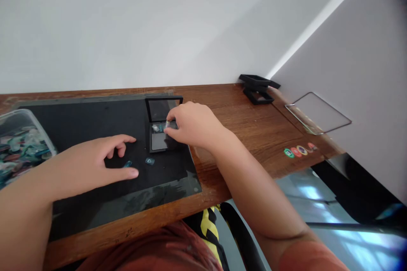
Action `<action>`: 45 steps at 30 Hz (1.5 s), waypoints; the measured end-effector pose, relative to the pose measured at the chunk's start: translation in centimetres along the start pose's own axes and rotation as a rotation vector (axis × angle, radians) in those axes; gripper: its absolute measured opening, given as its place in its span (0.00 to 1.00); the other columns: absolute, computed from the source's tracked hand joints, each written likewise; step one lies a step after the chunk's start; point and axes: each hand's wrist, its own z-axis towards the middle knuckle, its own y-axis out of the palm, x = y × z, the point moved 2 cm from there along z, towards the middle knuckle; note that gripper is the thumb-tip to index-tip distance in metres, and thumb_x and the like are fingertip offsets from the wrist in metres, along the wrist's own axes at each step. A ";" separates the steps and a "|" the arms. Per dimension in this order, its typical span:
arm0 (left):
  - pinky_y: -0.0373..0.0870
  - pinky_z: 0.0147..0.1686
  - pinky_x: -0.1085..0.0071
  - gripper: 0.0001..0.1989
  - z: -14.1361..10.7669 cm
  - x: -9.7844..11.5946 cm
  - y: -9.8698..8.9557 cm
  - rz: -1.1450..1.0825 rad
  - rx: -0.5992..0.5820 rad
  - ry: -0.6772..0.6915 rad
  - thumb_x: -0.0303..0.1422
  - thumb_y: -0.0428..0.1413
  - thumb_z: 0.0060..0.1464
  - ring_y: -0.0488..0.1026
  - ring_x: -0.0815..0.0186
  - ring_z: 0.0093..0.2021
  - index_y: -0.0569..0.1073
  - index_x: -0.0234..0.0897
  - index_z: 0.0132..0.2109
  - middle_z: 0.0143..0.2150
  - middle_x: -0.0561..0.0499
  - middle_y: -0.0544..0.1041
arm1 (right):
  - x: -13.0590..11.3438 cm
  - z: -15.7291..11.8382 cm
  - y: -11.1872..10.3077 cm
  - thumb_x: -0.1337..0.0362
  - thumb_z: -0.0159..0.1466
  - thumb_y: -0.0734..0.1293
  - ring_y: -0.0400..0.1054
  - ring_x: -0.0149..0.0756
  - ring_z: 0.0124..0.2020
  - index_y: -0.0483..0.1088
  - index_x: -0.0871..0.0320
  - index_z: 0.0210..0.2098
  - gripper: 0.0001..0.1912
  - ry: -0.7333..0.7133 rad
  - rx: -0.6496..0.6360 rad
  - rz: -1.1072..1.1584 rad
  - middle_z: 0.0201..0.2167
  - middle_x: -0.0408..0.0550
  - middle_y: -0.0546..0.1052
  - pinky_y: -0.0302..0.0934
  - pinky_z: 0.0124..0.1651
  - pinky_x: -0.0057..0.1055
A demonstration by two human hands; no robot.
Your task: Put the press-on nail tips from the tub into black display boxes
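A small black case [159, 142] with its lid [163, 110] raised lies on the black mat. Along its upper part sit a few small pieces, one whitish [155, 128]. My right hand [192, 125] reaches into the case and pinches a small clear, shiny piece [167, 125] between thumb and forefinger. Left of the case, my left hand [104, 163] hovers low over the mat with fingers apart, holding nothing. Near its thumb lies a small teal piece [127, 164], partly hidden. Just below the case rests a dark teal piece with a pale heart outline [149, 161].
A clear plastic tub [34, 120] of many teal and white pieces stands at the left. Black frames [258, 89] are stacked at the back right. Several round coloured stickers [295, 151] and a thin metal frame [318, 112] are to the right. The mat [92, 114] covers the left tabletop.
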 end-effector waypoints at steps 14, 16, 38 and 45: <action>0.73 0.49 0.61 0.20 -0.6 0.1 -0.6 -0.026 -0.100 0.132 0.48 0.60 0.51 0.74 0.52 0.49 0.79 0.52 0.51 0.53 0.49 0.80 | 0.4 0.5 0.6 0.57 0.63 0.72 0.75 0.54 0.50 0.81 0.56 0.47 0.15 0.113 -0.136 -0.057 0.48 0.58 0.82 0.68 0.50 0.46; 0.72 0.46 0.62 0.18 -0.4 0.4 -0.7 -0.021 -0.106 0.116 0.48 0.60 0.51 0.74 0.53 0.46 0.80 0.51 0.48 0.49 0.49 0.80 | 0.4 0.6 0.7 0.57 0.63 0.72 0.75 0.53 0.50 0.81 0.56 0.47 0.15 0.114 -0.137 -0.056 0.48 0.57 0.82 0.68 0.50 0.46; 0.68 0.36 0.66 0.21 0.5 0.6 -0.5 -0.061 0.033 0.048 0.53 0.48 0.64 0.75 0.60 0.34 0.77 0.46 0.46 0.37 0.51 0.81 | -0.6 -0.2 0.2 0.57 0.64 0.72 0.70 0.35 0.36 0.78 0.53 0.51 0.17 -0.165 0.072 0.194 0.33 0.43 0.80 0.54 0.39 0.31; 0.65 0.33 0.69 0.24 0.5 1.9 -0.1 -0.274 0.109 0.091 0.57 0.50 0.63 0.70 0.63 0.34 0.77 0.43 0.44 0.34 0.52 0.77 | -1.5 -0.3 0.4 0.65 0.64 0.73 0.65 0.28 0.31 0.79 0.54 0.50 0.15 -0.447 0.033 0.458 0.32 0.39 0.78 0.50 0.36 0.28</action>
